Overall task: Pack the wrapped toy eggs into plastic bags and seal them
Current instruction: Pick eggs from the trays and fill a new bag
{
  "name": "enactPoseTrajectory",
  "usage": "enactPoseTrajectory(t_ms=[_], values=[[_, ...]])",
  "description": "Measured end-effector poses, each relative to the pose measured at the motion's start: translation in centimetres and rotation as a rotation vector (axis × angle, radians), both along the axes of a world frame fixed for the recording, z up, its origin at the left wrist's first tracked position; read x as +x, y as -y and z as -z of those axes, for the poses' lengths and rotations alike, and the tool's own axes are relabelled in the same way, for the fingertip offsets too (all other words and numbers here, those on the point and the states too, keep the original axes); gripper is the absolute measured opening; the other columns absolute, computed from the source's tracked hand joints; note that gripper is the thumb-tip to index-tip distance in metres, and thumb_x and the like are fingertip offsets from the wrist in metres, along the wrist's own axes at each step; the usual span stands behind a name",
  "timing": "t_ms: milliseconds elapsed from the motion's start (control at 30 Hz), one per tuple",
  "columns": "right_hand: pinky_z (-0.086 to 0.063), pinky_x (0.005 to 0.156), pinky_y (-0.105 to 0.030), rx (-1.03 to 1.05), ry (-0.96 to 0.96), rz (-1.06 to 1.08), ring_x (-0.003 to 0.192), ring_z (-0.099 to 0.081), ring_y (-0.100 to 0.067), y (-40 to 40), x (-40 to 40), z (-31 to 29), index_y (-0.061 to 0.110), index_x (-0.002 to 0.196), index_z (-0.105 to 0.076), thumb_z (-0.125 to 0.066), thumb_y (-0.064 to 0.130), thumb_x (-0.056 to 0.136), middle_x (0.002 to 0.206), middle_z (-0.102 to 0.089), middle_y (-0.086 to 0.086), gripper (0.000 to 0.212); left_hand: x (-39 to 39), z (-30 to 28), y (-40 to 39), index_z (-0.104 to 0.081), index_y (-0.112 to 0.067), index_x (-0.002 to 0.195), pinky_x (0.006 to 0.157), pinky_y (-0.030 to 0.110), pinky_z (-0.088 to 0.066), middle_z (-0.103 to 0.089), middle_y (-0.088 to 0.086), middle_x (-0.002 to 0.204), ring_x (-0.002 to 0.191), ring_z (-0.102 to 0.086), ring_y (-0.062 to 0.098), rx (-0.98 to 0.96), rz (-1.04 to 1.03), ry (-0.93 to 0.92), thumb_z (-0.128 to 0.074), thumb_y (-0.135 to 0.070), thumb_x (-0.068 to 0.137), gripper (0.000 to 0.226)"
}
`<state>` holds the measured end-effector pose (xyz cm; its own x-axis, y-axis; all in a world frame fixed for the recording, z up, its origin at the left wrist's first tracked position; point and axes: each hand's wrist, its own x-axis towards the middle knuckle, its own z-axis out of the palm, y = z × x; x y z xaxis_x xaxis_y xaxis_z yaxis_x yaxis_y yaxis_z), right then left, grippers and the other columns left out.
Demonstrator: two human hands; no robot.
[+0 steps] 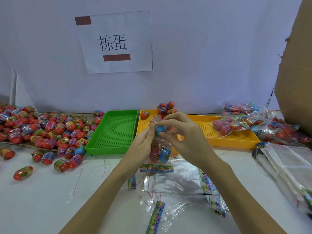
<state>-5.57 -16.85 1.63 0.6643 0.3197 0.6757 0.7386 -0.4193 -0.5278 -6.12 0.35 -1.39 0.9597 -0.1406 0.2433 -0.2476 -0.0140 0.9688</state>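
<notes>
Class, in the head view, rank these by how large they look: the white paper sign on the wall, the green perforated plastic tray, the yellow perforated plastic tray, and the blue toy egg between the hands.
1. White paper sign
2. Yellow perforated plastic tray
3. Green perforated plastic tray
4. Blue toy egg

The hands hide part of the yellow tray, so its rank against the sign is unsure.

I can't see the top of the filled bag, hidden behind my left hand and right hand. The cardboard box on the right and the egg pile on the left run off frame; the egg labels are too blurred to read

Left hand, right hand pinching together
</notes>
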Motion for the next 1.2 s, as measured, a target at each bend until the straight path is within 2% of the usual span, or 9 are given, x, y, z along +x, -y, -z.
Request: enactPoseTrajectory(t_ms=[100, 267, 433, 533, 700, 867, 967, 1100, 1200], values=[[-0.055, 0.085, -0.013, 0.011, -0.028, -0.014, 0.104, -0.062, -0.009, 0.0, 0.0, 0.0, 0.019, 0.122, -0.075, -0.073, 0.007, 0.094, 0.114, -0.062, -0.001, 0.031, -0.1, 0.0, 0.1, -0.067, -0.012, 0.125, 0.070, 0.013, -0.055, -0.080, -0.006, 0.090, 0.081, -0.075, 0.003, -0.006, -0.003, -0.003, -0.032, -0.041, 0.113, 0.047], [-0.059, 0.083, -0.020, -0.035, -0.069, -0.019, 0.100, -0.065, -0.008, 0.4, 0.0, -0.2, 0.017, 0.123, -0.074, -0.072, 0.008, 0.095, 0.112, -0.066, 0.004, 0.029, -0.2, -0.1, 0.1, -0.070, -0.013, 0.122, 0.082, 0.024, -0.059, -0.080, 0.007, 0.104, 0.098, -0.078, 0.019, -0.007, -0.013, -0.019, -0.037, -0.042, 0.111, 0.045], [-0.061, 0.079, -0.025, -0.046, -0.053, 0.014, 0.094, -0.069, -0.005, 0.4, -0.3, -0.3, 0.016, 0.113, -0.075, -0.077, 0.015, 0.092, 0.104, -0.072, 0.011, 0.021, -0.2, -0.1, 0.1, -0.071, -0.011, 0.121, 0.085, 0.024, -0.059, -0.079, 0.012, 0.108, 0.103, -0.076, 0.021, -0.014, -0.026, -0.040, -0.039, -0.041, 0.110, 0.045], [-0.061, 0.079, -0.023, -0.083, -0.026, 0.027, 0.090, -0.068, -0.004, 0.5, -0.2, -0.2, 0.013, 0.109, -0.077, -0.079, 0.016, 0.090, 0.101, -0.070, 0.013, 0.019, -0.1, 0.0, 0.2, -0.072, -0.013, 0.122, 0.094, 0.036, -0.060, -0.077, 0.015, 0.114, 0.109, -0.074, 0.025, -0.007, -0.034, -0.043, -0.039, -0.041, 0.110, 0.045], [-0.060, 0.076, -0.022, -0.069, -0.027, 0.067, 0.084, -0.066, -0.008, -0.4, -0.1, 0.5, 0.011, 0.102, -0.076, -0.081, 0.018, 0.088, 0.098, -0.066, 0.003, 0.017, -0.4, -0.1, 0.4, -0.074, -0.018, 0.123, 0.101, 0.032, -0.056, -0.078, 0.002, 0.117, 0.117, -0.071, 0.017, -0.008, -0.021, -0.033, -0.038, -0.042, 0.109, 0.045], [-0.056, 0.080, -0.017, -0.084, -0.017, 0.022, 0.090, -0.063, 0.004, -0.5, -0.4, 0.7, 0.016, 0.113, -0.076, -0.067, 0.025, 0.099, 0.105, -0.072, 0.010, 0.019, -0.2, -0.1, 0.3, -0.079, -0.026, 0.117, 0.102, 0.037, -0.056, -0.077, 0.008, 0.118, 0.120, -0.070, 0.025, -0.061, -0.011, -0.044, -0.040, -0.043, 0.110, 0.043], [-0.054, 0.082, -0.015, -0.126, -0.059, -0.049, 0.091, -0.064, 0.000, -0.5, -0.4, 0.6, 0.017, 0.110, -0.077, -0.074, 0.032, 0.094, 0.116, -0.071, 0.011, 0.022, 0.0, 0.0, 0.1, -0.079, -0.030, 0.115, 0.102, 0.035, -0.053, -0.078, 0.003, 0.117, 0.117, -0.071, 0.019, -0.071, -0.026, -0.037, -0.041, -0.046, 0.109, 0.043], [-0.050, 0.087, -0.018, -0.155, -0.040, 0.016, 0.102, -0.058, -0.004, -0.4, 0.0, 0.8, 0.022, 0.103, -0.079, -0.078, 0.021, 0.091, 0.114, -0.071, 0.016, 0.012, 0.3, 0.4, 0.0, -0.078, -0.033, 0.118, 0.110, 0.042, -0.049, -0.077, 0.000, 0.123, 0.124, -0.068, 0.017, -0.089, 0.013, -0.075, -0.042, -0.050, 0.107, 0.042], [-0.050, 0.085, -0.020, -0.133, -0.037, 0.067, 0.099, -0.056, -0.003, -0.6, 0.0, 0.9, 0.021, 0.105, -0.078, -0.073, 0.017, 0.095, 0.107, -0.070, 0.014, 0.012, 0.5, 0.1, 0.1, -0.078, -0.034, 0.119, 0.106, 0.040, -0.052, -0.077, -0.001, 0.124, 0.124, -0.068, 0.016, -0.078, 0.038, -0.148, -0.042, -0.063, 0.102, 0.050]])
